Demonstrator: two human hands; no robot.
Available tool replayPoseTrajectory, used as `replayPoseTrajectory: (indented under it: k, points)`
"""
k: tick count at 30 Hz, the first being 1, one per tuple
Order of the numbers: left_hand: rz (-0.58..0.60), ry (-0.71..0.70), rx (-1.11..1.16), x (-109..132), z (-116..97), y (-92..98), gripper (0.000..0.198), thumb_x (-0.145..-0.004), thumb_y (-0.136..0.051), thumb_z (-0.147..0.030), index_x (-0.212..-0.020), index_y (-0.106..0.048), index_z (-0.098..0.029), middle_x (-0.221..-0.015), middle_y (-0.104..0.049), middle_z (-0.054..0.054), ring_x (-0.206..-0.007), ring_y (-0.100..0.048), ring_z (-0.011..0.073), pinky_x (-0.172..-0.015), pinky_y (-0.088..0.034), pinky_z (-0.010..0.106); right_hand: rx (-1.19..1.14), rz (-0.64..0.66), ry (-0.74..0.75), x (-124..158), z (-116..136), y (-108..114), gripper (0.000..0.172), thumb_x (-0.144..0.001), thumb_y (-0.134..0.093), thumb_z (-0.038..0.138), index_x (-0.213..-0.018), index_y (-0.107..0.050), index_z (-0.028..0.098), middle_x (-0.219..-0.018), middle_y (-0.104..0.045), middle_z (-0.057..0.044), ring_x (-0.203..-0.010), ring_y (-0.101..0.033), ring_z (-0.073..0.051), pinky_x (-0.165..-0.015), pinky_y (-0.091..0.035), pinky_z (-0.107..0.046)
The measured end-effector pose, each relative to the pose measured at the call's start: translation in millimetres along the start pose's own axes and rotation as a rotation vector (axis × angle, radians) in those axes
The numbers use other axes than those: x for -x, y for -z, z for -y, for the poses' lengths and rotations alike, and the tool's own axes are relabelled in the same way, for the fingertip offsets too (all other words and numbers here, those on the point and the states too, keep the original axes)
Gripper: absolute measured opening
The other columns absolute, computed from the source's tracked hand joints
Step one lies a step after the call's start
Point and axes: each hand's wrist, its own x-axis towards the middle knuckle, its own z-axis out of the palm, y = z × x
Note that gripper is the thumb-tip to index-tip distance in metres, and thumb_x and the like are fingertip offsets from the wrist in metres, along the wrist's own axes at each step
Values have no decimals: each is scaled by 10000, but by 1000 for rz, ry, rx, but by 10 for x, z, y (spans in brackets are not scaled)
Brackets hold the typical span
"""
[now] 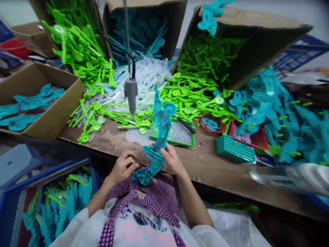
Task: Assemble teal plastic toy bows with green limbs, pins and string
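Our right grip [172, 160] holds a long, curved teal shell [161, 132] strung with thin reddish wire [168, 130]; whether our curled left grip [122, 168] pinches anything, we cannot tell.

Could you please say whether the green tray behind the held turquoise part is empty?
Not empty: small silvery pieces lie in the green tray, right of the turquoise part.

No text I can read. White shirt [144, 226] front has large pink characters [151, 235], too blurred to make out. Dark print [151, 218] just above them in view: can't resolve any letters either.
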Motion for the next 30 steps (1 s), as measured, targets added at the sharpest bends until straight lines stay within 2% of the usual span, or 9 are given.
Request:
replayPoseTrajectory:
  k: [6,9,12,15,19,21,23,26,30]
  points:
    - [56,-213,44,-1074,-467,101,206,-914,-581,-357,-791,-665,-215,-969,-673,55,-908,-635,179,-862,-478,334,-50,-313,10,-99,17,353,585,-789,-508,738,-1005,-669,218,-1086,-718,-66,-1059,-649,-260,-986,-492,-426]
    - [29,-195,80,-1461,-586,13,274,-907,-591,-388,-718,-638,-195,-888,-660,44,-858,-621,166,-819,-464,323,-41,-300,20,-163,19,542,572,-800,-506,728,-992,-689,221,-1092,-721,-56,-1080,-646,-253,-1017,-480,-442]
    - [8,-111,234,-1704,-572,-142,339,-905,-580,-443,-679,-598,-191,-772,-624,30,-745,-582,139,-722,-454,297,-122,-273,-71,-219,35,697,665,-757,-494,787,-1007,-699,206,-1047,-738,-67,-1094,-652,-274,-960,-524,-456]
    - [48,110,537,-1710,-426,-285,380,-874,-578,-542,-707,-570,-200,-702,-599,19,-602,-531,111,-599,-441,269,-214,-316,-157,-221,47,785,709,-704,-530,813,-1005,-705,195,-997,-753,-70,-1113,-653,-295,-925,-551,-458]
    - [228,436,889,-1299,-97,-344,474,-754,-657,-639,-668,-504,-198,-641,-570,8,-551,-525,107,-550,-458,253,-238,-356,-177,-136,-33,841,693,-719,-524,801,-992,-706,191,-993,-754,-69,-1085,-666,-290,-945,-540,-467]
    - [275,566,908,-1021,81,-342,501,-704,-687,-663,-680,-514,-193,-661,-584,17,-584,-568,123,-578,-481,262,-171,-354,-158,-71,-96,843,669,-745,-512,784,-993,-704,194,-1027,-745,-59,-1071,-664,-275,-1000,-501,-468]
    - [205,639,762,-811,225,-348,487,-717,-675,-657,-814,-580,-189,-780,-647,53,-686,-636,158,-620,-502,278,-61,-316,-149,0,-142,807,613,-783,-514,740,-999,-703,199,-1062,-733,-45,-1072,-649,-259,-1043,-460,-457]
    - [-53,547,498,-757,290,-382,482,-729,-695,-590,-1001,-590,-206,-985,-669,89,-862,-666,197,-760,-530,335,96,-169,-170,85,-161,660,518,-837,-531,645,-1043,-694,199,-1060,-722,-30,-1048,-637,-248,-1010,-468,-439]
    - [-222,274,393,-1063,106,-420,518,-799,-686,-472,-1236,-502,-263,-1230,-594,116,-1072,-626,213,-910,-502,374,129,-41,-173,128,-173,367,481,-859,-538,585,-1070,-693,182,-1031,-722,-32,-962,-646,-234,-914,-506,-399]
